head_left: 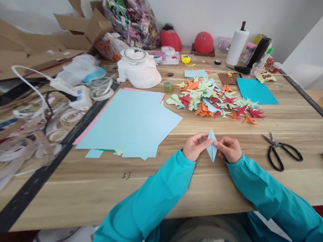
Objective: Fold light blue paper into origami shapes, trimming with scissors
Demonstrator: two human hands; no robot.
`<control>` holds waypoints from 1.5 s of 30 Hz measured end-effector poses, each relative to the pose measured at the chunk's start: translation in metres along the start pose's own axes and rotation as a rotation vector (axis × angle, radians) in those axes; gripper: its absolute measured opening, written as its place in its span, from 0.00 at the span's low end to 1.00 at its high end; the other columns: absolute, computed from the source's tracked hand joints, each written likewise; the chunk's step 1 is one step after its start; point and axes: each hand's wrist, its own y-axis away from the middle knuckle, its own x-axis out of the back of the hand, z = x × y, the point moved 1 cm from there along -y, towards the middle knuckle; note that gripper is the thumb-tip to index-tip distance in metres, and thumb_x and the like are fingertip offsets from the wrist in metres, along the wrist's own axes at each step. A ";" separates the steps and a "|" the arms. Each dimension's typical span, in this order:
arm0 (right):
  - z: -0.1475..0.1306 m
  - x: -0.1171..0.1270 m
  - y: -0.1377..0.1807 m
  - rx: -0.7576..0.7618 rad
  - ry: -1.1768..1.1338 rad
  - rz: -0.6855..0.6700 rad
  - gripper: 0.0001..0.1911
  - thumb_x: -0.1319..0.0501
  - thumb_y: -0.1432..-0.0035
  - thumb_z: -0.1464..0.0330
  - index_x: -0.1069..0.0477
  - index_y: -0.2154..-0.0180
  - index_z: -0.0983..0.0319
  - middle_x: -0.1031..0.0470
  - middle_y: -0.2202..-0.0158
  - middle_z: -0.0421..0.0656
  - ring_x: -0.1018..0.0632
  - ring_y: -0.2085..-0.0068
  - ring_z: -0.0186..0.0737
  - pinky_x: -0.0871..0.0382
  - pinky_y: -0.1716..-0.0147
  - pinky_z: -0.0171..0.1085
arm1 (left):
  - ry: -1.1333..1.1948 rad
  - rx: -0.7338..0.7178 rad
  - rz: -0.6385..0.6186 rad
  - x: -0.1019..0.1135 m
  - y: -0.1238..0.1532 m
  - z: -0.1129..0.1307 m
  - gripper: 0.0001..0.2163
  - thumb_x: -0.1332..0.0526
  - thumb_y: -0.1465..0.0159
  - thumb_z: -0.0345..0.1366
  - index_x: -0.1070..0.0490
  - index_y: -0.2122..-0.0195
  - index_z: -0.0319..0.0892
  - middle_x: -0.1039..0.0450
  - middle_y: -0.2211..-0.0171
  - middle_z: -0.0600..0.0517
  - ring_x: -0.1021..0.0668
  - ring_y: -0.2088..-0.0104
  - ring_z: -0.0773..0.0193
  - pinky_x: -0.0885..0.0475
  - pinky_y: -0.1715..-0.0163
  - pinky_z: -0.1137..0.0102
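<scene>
Fingers (205, 145) of left hand (192, 147) and right hand (231, 150) (angled inward) pinch folded blue paper (212, 155).

A craft workspace
Shown by folded paper figures (199, 92) heaped far right on a table (88, 191); paper sheets (118, 117) stacked left; scissors (277, 145) laid near right.

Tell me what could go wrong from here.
The left hand and right hand both pinch the blue paper diamond; uneven pulling might crease or tear it. The scissors lie with blades apart to the right of the right hand, so a stray reach might meet the points. A forward sweep could scatter the loose folded paper pile.
</scene>
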 end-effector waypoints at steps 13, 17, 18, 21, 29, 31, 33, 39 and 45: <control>0.004 0.002 -0.002 0.232 0.094 0.018 0.11 0.39 0.51 0.63 0.34 0.67 0.62 0.31 0.79 0.37 0.32 0.81 0.29 0.37 0.83 0.30 | -0.134 -0.050 0.208 0.015 -0.008 -0.009 0.14 0.32 0.57 0.41 0.26 0.74 0.37 0.25 0.78 0.51 0.25 0.77 0.65 0.30 0.74 0.70; 0.002 0.004 0.000 0.499 0.357 -0.013 0.07 0.43 0.48 0.71 0.32 0.64 0.60 0.30 0.70 0.42 0.29 0.71 0.33 0.33 0.74 0.33 | -0.107 -0.059 0.265 0.018 -0.009 -0.012 0.15 0.32 0.57 0.41 0.26 0.72 0.37 0.26 0.78 0.52 0.26 0.78 0.66 0.31 0.76 0.71; 0.002 0.004 0.001 0.550 0.416 -0.026 0.07 0.44 0.47 0.72 0.32 0.64 0.60 0.30 0.68 0.43 0.28 0.69 0.34 0.33 0.73 0.34 | -0.097 -0.065 0.281 0.018 -0.009 -0.012 0.14 0.32 0.57 0.41 0.26 0.72 0.37 0.26 0.79 0.52 0.26 0.78 0.67 0.31 0.76 0.71; 0.000 0.004 0.001 0.663 0.535 -0.050 0.09 0.46 0.47 0.75 0.31 0.64 0.59 0.31 0.67 0.44 0.28 0.67 0.35 0.32 0.73 0.33 | -0.074 -0.088 0.305 0.017 -0.009 -0.011 0.14 0.32 0.57 0.39 0.27 0.72 0.37 0.26 0.78 0.52 0.26 0.77 0.68 0.30 0.75 0.72; 0.002 0.004 0.001 0.694 0.619 -0.098 0.09 0.46 0.47 0.76 0.32 0.65 0.59 0.29 0.66 0.44 0.28 0.70 0.33 0.32 0.72 0.33 | 0.019 -0.012 0.135 0.010 -0.007 -0.006 0.17 0.29 0.63 0.33 0.27 0.70 0.37 0.24 0.73 0.50 0.24 0.71 0.66 0.29 0.66 0.69; 0.001 0.004 0.001 0.692 0.618 -0.090 0.09 0.47 0.47 0.76 0.32 0.65 0.59 0.29 0.67 0.43 0.28 0.70 0.33 0.32 0.73 0.33 | 0.012 0.021 0.089 0.011 -0.007 -0.007 0.15 0.30 0.61 0.35 0.27 0.71 0.36 0.25 0.74 0.51 0.25 0.73 0.67 0.30 0.68 0.70; 0.001 0.004 0.001 0.705 0.630 -0.095 0.10 0.47 0.47 0.76 0.33 0.64 0.59 0.29 0.66 0.43 0.28 0.70 0.33 0.31 0.72 0.33 | -0.002 0.034 0.059 0.011 -0.008 -0.008 0.14 0.30 0.60 0.36 0.28 0.73 0.36 0.26 0.75 0.51 0.25 0.74 0.67 0.30 0.70 0.71; 0.004 0.004 0.002 0.799 0.694 -0.117 0.15 0.46 0.48 0.76 0.33 0.59 0.57 0.34 0.58 0.46 0.28 0.59 0.38 0.30 0.62 0.36 | 0.091 0.075 0.104 0.009 -0.007 -0.006 0.16 0.30 0.60 0.38 0.32 0.73 0.37 0.28 0.77 0.54 0.26 0.75 0.68 0.31 0.74 0.72; 0.004 0.005 0.003 0.818 0.727 -0.051 0.11 0.45 0.48 0.76 0.32 0.62 0.58 0.34 0.58 0.47 0.27 0.59 0.39 0.29 0.62 0.38 | 0.103 0.096 0.114 0.006 -0.005 -0.004 0.16 0.31 0.59 0.38 0.33 0.73 0.37 0.27 0.78 0.54 0.26 0.77 0.69 0.31 0.75 0.73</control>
